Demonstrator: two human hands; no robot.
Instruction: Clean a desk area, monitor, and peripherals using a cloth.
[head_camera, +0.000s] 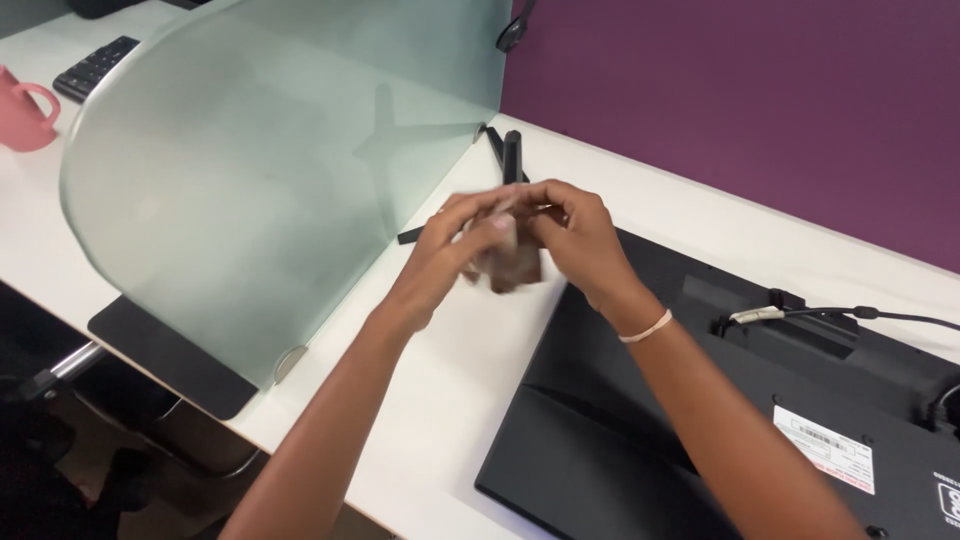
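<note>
Both hands meet above the white desk (450, 370) near its middle. My left hand (455, 250) and my right hand (575, 235) together pinch a small brownish, blurred object (510, 262) between the fingertips; its kind cannot be told. My right wrist wears a pale band (645, 327). Just behind the hands a small black tripod stand (508, 158) stands on the desk. A black monitor (720, 400) lies face down under my right forearm, back panel up.
A frosted curved glass divider (260, 170) stands at the left on a black base (170, 360). A pink mug (25, 110) and a black keyboard (95, 65) lie beyond it. A purple partition (760, 110) backs the desk. Cables (850, 315) plug into the monitor.
</note>
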